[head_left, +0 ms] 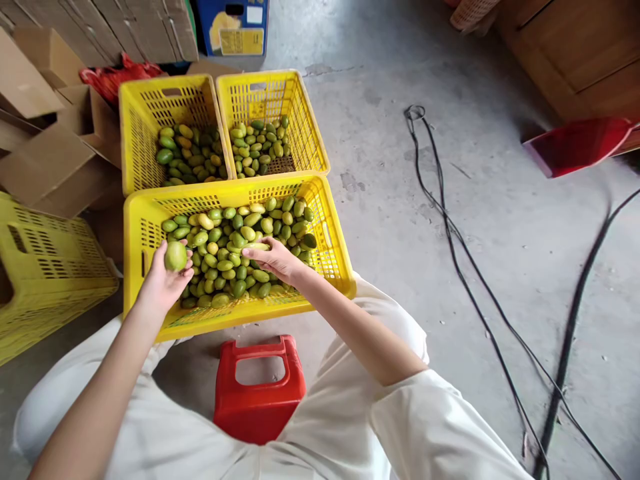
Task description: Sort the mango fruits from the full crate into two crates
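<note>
the left hand (167,280) cups a round green fruit (175,256) over the left of the near yellow crate (240,317), where a loose palm could let it roll off. the right hand (281,260) pinches a longer, paler fruit (259,247) above the crate's pile (227,257); a slack pinch could drop it, while careless tossing could bruise fruit in the far left crate (173,103) or far right crate (309,127).

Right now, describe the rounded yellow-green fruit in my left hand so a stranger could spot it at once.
Find the slotted yellow plastic crate directly before the person, with oval green and yellowish fruits inside. Over its left end is their bare left hand. The rounded yellow-green fruit held there looks bigger than those in the pile.
</note>
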The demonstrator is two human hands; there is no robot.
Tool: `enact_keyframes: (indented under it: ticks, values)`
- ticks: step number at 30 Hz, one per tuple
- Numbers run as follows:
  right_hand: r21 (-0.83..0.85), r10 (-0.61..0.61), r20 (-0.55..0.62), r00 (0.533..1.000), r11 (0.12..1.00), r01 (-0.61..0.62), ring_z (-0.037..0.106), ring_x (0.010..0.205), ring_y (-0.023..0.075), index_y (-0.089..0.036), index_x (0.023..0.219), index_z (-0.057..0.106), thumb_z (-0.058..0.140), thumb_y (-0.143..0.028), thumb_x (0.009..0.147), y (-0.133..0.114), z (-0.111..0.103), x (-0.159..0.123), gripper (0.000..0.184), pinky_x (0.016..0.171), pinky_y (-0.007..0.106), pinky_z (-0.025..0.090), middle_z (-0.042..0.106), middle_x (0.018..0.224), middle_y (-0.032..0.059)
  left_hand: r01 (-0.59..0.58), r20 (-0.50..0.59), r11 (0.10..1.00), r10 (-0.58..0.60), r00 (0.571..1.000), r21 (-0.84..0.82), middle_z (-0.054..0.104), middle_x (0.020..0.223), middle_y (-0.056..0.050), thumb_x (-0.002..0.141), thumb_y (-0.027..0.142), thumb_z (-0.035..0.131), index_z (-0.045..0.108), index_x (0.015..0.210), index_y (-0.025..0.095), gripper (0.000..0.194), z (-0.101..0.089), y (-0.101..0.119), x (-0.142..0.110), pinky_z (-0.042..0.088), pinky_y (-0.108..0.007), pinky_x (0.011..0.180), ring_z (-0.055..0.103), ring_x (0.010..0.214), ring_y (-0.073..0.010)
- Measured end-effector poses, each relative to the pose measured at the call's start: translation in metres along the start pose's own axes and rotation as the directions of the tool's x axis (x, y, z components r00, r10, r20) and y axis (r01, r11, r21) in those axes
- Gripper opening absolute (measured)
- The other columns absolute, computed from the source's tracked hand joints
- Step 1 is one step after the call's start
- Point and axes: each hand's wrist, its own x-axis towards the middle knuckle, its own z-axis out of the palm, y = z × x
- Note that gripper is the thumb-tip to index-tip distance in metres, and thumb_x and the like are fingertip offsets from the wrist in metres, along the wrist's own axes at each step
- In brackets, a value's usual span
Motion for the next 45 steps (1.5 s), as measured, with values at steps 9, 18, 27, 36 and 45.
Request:
enact_keyframes:
  ticks: [9,18,27,36,45]
  values:
    - [0.058,0.188,-0.106,0.977,0.982,-0.182,0.054,0.059,0.0114,-0.025,0.098,0.055,0.058,-0.045,0.12,-0.004,0.022,-0.009,0.03,0.047,0.017,0.042,0.058,0.075,-0.0028,0.081,0.027,0.991,-0.084,0.996,0.105,0.063,0.07,-0.002,0.123,0.034,0.034,0.072,0.104,0.013,0.047,-0.001,-0.001,-0.001,0.042,-0.015,0.043,0.054,0.047,-0.0095]
    - [0.125,-0.005,0.099,0.995,0.992,-0.007,0.078,0.078,0.0179,-0.027,0.1,0.054,0.094,-0.041,0.091,0.0,0.018,-0.013,0.044,0.069,0.028,0.069,0.074,0.088,-0.0016,-0.005,0.08,0.992,-0.005,0.997,0.129,0.074,0.079,-0.007,0.105,0.027,0.063,0.074,0.094,0.017,0.018,-0.005,-0.006,0.004,0.048,-0.02,0.051,0.061,0.058,-0.0135]
    - [0.187,-0.061,0.078,0.995,0.981,0.045,0.049,0.063,0.0097,-0.022,0.1,0.069,0.089,-0.057,0.094,-0.009,0.018,-0.016,0.041,0.047,0.02,0.028,0.065,0.08,-0.0016,-0.036,0.19,0.997,0.023,0.982,0.068,0.08,0.087,-0.005,0.095,0.035,0.096,0.079,0.102,0.019,0.025,-0.018,-0.016,0.015,0.066,-0.026,0.071,0.074,0.076,-0.0158]
    - [0.175,-0.075,0.104,0.992,0.983,0.056,0.059,0.068,0.0118,-0.025,0.1,0.062,0.108,-0.042,0.074,-0.001,0.015,-0.013,0.056,0.053,0.021,0.039,0.069,0.083,-0.0028,-0.078,0.234,0.992,0.054,0.971,0.097,0.086,0.099,-0.01,0.084,0.001,0.082,0.078,0.104,0.016,0.025,-0.014,-0.018,0.009,0.066,-0.021,0.067,0.087,0.091,-0.023]
    - [0.232,-0.071,0.036,0.997,0.971,0.06,0.062,0.07,0.0117,-0.02,0.102,0.074,0.102,-0.025,0.077,-0.002,0.015,-0.009,0.038,0.061,0.023,0.05,0.074,0.09,-0.0002,-0.059,0.305,0.985,0.008,0.952,0.159,0.076,0.09,-0.005,0.079,0.017,0.083,0.078,0.114,0.021,0.036,-0.019,-0.014,0.008,0.056,-0.024,0.061,0.07,0.073,-0.0171]
